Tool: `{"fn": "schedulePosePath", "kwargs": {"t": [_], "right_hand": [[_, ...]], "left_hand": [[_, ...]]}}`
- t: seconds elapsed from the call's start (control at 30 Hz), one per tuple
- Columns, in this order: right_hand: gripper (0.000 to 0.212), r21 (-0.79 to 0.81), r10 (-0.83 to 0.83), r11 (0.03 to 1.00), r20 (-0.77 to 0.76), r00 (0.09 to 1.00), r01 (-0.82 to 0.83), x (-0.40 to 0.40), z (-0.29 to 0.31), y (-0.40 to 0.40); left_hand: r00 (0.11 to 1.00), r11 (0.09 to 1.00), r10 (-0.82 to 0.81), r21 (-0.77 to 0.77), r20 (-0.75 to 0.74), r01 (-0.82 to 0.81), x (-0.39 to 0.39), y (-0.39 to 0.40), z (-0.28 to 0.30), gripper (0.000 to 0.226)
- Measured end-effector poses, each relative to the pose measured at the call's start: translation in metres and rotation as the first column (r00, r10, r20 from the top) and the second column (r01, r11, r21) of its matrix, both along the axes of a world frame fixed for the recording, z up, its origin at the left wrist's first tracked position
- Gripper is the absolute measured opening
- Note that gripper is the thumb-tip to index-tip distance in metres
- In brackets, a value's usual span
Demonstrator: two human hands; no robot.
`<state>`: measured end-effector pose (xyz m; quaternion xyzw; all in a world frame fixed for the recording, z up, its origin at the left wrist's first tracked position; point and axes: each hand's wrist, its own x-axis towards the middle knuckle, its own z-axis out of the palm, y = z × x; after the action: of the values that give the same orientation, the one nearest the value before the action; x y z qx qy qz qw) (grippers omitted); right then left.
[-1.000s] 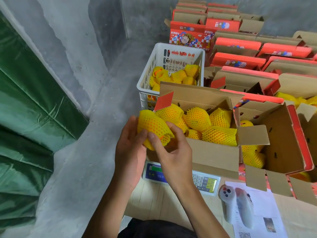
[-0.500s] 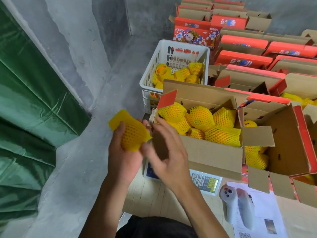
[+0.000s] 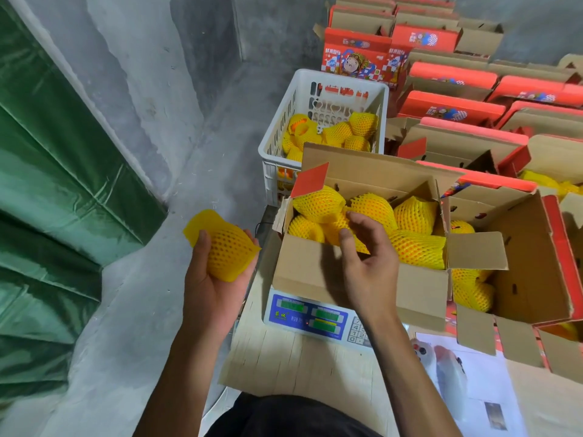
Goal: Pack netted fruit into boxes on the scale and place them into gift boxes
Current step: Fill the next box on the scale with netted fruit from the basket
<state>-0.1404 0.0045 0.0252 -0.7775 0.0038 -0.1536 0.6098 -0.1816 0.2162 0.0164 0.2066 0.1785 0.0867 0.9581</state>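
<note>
A green tarp hangs on my left against the grey wall. Ahead on the right stand rows of red gift boxes, too many and too overlapped to count surely. Nearer, one white plastic crate holds a heap of netted fruit, about six showing. On my right one open gift box has at least two netted fruits in it. In front of me one brown cardboard box sits on the one scale, which rests on the cardboard-covered surface. In that box I count six netted fruits. A white sheet of paper lies at my right with one white handheld device on it.

My left hand holds one netted fruit out to the left of the box, over the floor; its grip is curled round the fruit, thumb on the net. My right hand hovers over the near left part of the box, fingers spread and loosely bent, holding nothing, the fingertips just above the fruit there.
</note>
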Motion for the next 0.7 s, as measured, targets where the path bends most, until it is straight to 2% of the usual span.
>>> {"fn": "schedulePosePath", "kwargs": {"t": [0.1, 0.17, 0.2, 0.3, 0.37, 0.4, 0.43, 0.5, 0.53, 0.57, 0.7], "right_hand": [[0.026, -0.235, 0.092, 0.968, -0.018, 0.996, -0.094, 0.016, 0.011, -0.004], [0.036, -0.439, 0.100, 0.890, -0.084, 0.991, -0.127, 0.035, 0.022, -0.005], [0.043, -0.523, 0.085, 0.841, -0.124, 0.989, -0.138, 0.045, 0.027, -0.005], [0.056, -0.683, 0.042, 0.700, -0.252, 0.967, -0.209, 0.070, 0.038, 0.001], [0.063, -0.768, 0.007, 0.577, -0.334, 0.942, -0.277, 0.081, 0.038, 0.010], [0.066, -0.803, -0.014, 0.515, -0.356, 0.934, -0.298, 0.086, 0.036, 0.016], [0.069, -0.829, -0.035, 0.465, -0.367, 0.929, -0.310, 0.089, 0.034, 0.020], [0.073, -0.859, -0.073, 0.398, -0.381, 0.922, -0.323, 0.096, 0.028, 0.029], [0.075, -0.871, -0.092, 0.374, -0.376, 0.922, -0.319, 0.099, 0.024, 0.032], [0.077, -0.886, -0.110, 0.349, -0.361, 0.926, -0.304, 0.101, 0.021, 0.035], [0.079, -0.929, -0.132, 0.304, -0.263, 0.956, -0.213, 0.104, 0.014, 0.039]], "left_hand": [[0.998, 0.999, -0.041, 0.017, -0.049, 0.042, -0.002, 0.001, -0.004, 0.051], [0.992, 0.995, -0.076, -0.066, -0.100, 0.070, -0.003, 0.003, -0.004, 0.067], [0.989, 0.990, -0.103, -0.107, -0.103, 0.092, -0.004, 0.005, -0.004, 0.067], [0.968, 0.974, -0.221, -0.078, -0.117, 0.213, -0.006, 0.008, -0.001, 0.048], [0.967, 0.953, -0.246, -0.200, -0.063, 0.229, -0.002, 0.011, -0.008, 0.038], [0.968, 0.946, -0.231, -0.254, -0.095, 0.200, 0.002, 0.012, -0.010, 0.035], [0.959, 0.950, -0.255, -0.218, -0.122, 0.225, 0.005, 0.009, -0.006, 0.041], [0.955, 0.968, -0.249, -0.042, -0.163, 0.245, -0.001, 0.006, -0.003, 0.057], [0.945, 0.968, -0.252, -0.031, -0.208, 0.251, -0.002, 0.007, -0.005, 0.059], [0.953, 0.971, -0.238, -0.047, -0.189, 0.234, 0.000, 0.008, -0.007, 0.056], [0.970, 0.978, -0.168, 0.096, -0.177, 0.187, 0.007, 0.003, -0.009, 0.032]]}}
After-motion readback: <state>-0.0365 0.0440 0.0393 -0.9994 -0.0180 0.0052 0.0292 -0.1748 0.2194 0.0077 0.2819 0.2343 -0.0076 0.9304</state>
